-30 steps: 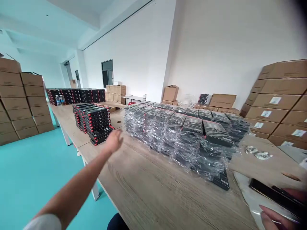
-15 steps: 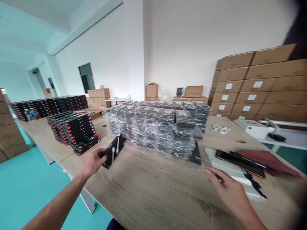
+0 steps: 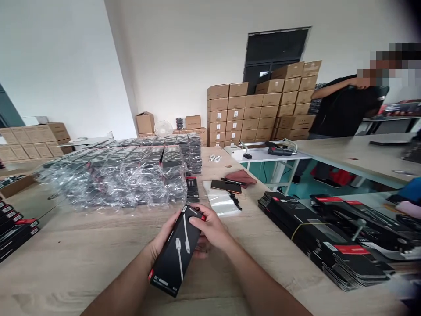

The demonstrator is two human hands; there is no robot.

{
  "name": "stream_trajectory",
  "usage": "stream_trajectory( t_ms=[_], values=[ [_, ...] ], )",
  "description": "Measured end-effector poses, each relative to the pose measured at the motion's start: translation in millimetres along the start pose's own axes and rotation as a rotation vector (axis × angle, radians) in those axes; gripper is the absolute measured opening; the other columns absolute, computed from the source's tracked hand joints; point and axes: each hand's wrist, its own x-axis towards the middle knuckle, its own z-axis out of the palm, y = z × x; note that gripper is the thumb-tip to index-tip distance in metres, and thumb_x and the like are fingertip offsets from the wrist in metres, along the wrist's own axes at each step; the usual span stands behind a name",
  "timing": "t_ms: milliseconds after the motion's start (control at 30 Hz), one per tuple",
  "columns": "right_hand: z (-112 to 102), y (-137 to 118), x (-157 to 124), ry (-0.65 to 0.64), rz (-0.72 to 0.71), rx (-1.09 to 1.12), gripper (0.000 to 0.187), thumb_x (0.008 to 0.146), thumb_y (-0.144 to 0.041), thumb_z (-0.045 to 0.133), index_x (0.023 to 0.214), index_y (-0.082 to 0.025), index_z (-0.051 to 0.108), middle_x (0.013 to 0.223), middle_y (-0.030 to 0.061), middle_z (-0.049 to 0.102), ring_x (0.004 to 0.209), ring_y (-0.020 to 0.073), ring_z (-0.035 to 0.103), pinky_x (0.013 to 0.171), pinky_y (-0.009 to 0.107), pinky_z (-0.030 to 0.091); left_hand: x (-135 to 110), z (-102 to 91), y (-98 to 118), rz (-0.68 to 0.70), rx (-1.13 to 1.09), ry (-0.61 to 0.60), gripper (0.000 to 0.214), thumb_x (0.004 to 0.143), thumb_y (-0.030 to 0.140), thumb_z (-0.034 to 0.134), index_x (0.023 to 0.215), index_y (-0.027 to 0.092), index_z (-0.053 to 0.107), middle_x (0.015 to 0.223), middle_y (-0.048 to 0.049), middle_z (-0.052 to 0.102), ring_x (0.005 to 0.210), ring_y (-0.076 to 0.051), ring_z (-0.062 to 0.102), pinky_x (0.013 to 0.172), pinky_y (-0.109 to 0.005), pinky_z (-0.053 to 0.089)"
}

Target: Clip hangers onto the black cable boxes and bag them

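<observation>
A slim black box [image 3: 177,254] with red ends and a white cable printed on its face is held in both hands above the wooden table [image 3: 66,267]. My left hand [image 3: 161,239] grips it from underneath and the left side. Closed on the box's far end is my right hand [image 3: 210,228]. Just beyond my hands lies a flat stack of clear plastic bags [image 3: 221,203]. Behind that sits a big block of shrink-wrapped black boxes [image 3: 125,173].
Stacks of flat black boxes [image 3: 329,237] lie at the right, more [image 3: 13,228] at the left edge. A phone [image 3: 226,186] and a dark red cloth [image 3: 241,177] lie past the bags. Cardboard cartons [image 3: 259,105] stand against the wall. A person in black [image 3: 345,109] stands at the far right.
My left hand reached to the left stack, took a black box and brought it in front of me. My right hand came over and took its far end. The view swung right.
</observation>
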Motion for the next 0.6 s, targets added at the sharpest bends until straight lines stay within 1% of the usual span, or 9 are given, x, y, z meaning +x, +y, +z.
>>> stream_trajectory(
  t_ms=[67,167,200,267,333,400,500,567,600],
  values=[
    [-9.4,0.3,2.8,0.05,-0.103,-0.176,0.036,0.068,-0.036,0.073,0.102,-0.025,0.068,0.091,0.0008,0.069,0.078,0.0176,0.063,0.069,0.029,0.052,14.4,-7.6,-4.6,-0.024,-0.044,-0.072,0.064,0.078,0.066,0.043,0.112,0.014,0.059,0.097,-0.0136,0.068,0.086,-0.028,0.065,0.069,-0.038,0.05],
    [-41.6,2.1,12.8,0.232,-0.252,-0.434,0.021,0.072,-0.037,0.069,0.087,-0.024,0.072,0.091,0.0023,0.069,0.089,0.0209,0.061,0.084,0.033,0.047,22.3,-24.8,-11.5,-0.021,-0.044,-0.154,0.063,0.079,0.063,0.045,0.114,0.013,0.058,0.104,-0.0139,0.065,0.078,-0.023,0.065,0.061,-0.032,0.049],
    [-56.0,3.0,16.9,0.314,-0.268,-0.505,0.019,0.074,-0.039,0.065,0.083,-0.023,0.072,0.087,0.0026,0.069,0.086,0.021,0.061,0.085,0.034,0.046,22.6,-29.6,-13.6,-0.004,-0.022,-0.135,0.061,0.079,0.062,0.047,0.113,0.014,0.059,0.102,-0.0126,0.065,0.072,-0.02,0.064,0.058,-0.029,0.048],
    [-85.6,4.4,25.8,0.511,-0.285,-0.641,0.022,0.077,-0.041,0.06,0.078,-0.021,0.07,0.08,0.0033,0.068,0.077,0.0208,0.059,0.082,0.034,0.045,22.1,-35.6,-17.3,0.067,0.032,-0.022,0.055,0.078,0.061,0.052,0.11,0.018,0.06,0.094,-0.008,0.065,0.062,-0.015,0.061,0.053,-0.025,0.045],
    [-110.4,4.5,36.7,0.654,-0.266,-0.75,0.023,0.075,-0.041,0.059,0.078,-0.02,0.069,0.081,0.0046,0.068,0.078,0.0215,0.059,0.083,0.036,0.044,22.2,-36.0,-19.8,0.13,0.087,0.108,0.051,0.076,0.061,0.055,0.105,0.02,0.061,0.083,-0.004,0.064,0.056,-0.012,0.057,0.049,-0.023,0.042],
    [-126.0,3.5,50.7,0.713,-0.187,-0.831,0.023,0.072,-0.039,0.062,0.083,-0.02,0.069,0.086,0.0059,0.068,0.084,0.023,0.059,0.085,0.037,0.042,23.1,-32.2,-20.0,0.133,0.118,0.187,0.051,0.074,0.065,0.056,0.097,0.019,0.062,0.072,-0.0016,0.062,0.052,-0.011,0.054,0.047,-0.022,0.041],
    [-133.0,2.9,74.9,0.739,-0.021,-0.783,0.03,0.058,-0.032,0.074,0.085,-0.02,0.068,0.086,0.0062,0.068,0.097,0.0265,0.058,0.089,0.041,0.039,23.5,-24.8,-15.9,0.105,0.083,0.22,0.05,0.071,0.065,0.057,0.089,0.018,0.062,0.067,-0.0002,0.06,0.051,-0.011,0.054,0.046,-0.022,0.04],
    [-132.7,4.2,88.7,0.737,0.034,-0.675,0.029,0.05,-0.024,0.078,0.077,-0.019,0.067,0.075,0.004,0.067,0.096,0.0274,0.058,0.088,0.043,0.04,22.6,-22.4,-12.1,0.112,0.025,0.218,0.046,0.071,0.059,0.058,0.094,0.019,0.061,0.068,0.0009,0.06,0.051,-0.011,0.054,0.044,-0.021,0.038],
    [-132.7,5.2,93.6,0.727,0.033,-0.63,0.026,0.05,-0.022,0.078,0.073,-0.018,0.066,0.069,0.0024,0.065,0.091,0.0266,0.06,0.085,0.043,0.041,22.3,-22.6,-10.6,0.123,-0.001,0.214,0.043,0.072,0.054,0.058,0.099,0.02,0.061,0.067,0.0016,0.06,0.05,-0.011,0.054,0.043,-0.02,0.038]
  ],
)
